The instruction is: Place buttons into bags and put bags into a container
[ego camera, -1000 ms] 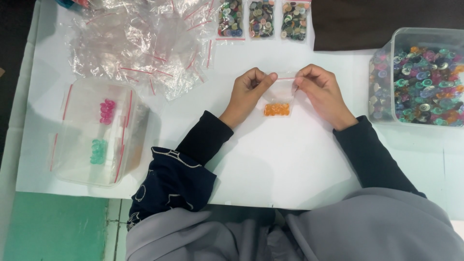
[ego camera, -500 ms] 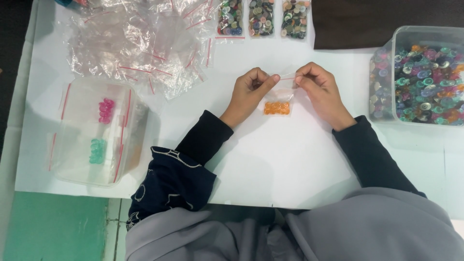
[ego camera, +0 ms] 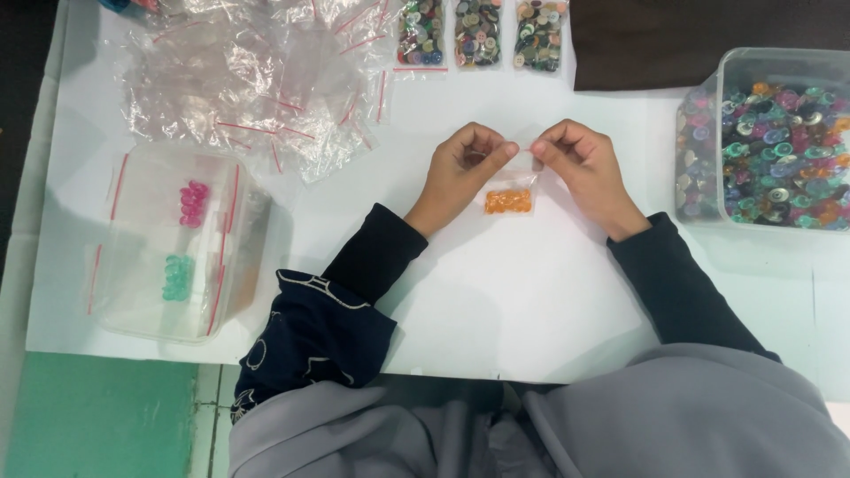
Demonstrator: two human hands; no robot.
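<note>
Pinching the top edge of a small clear zip bag (ego camera: 512, 190) from both ends, the left hand (ego camera: 462, 168) and the right hand (ego camera: 580, 168) are each curled nearly closed, thumb pressed to forefinger on the bag's strip; orange buttons (ego camera: 508, 202) sit in the bag's lower part, which lies on the white table (ego camera: 531, 301) between the wrists; a clear tub of mixed coloured buttons (ego camera: 779, 150) stands near the right hand; 3 filled button bags (ego camera: 478, 34) lie in a row at the far edge; a heap of empty zip bags (ego camera: 248, 80) sits well left of them; a clear lidded box (ego camera: 173, 248) holds a pink button bag (ego camera: 192, 204) and a green button bag (ego camera: 178, 276).
</note>
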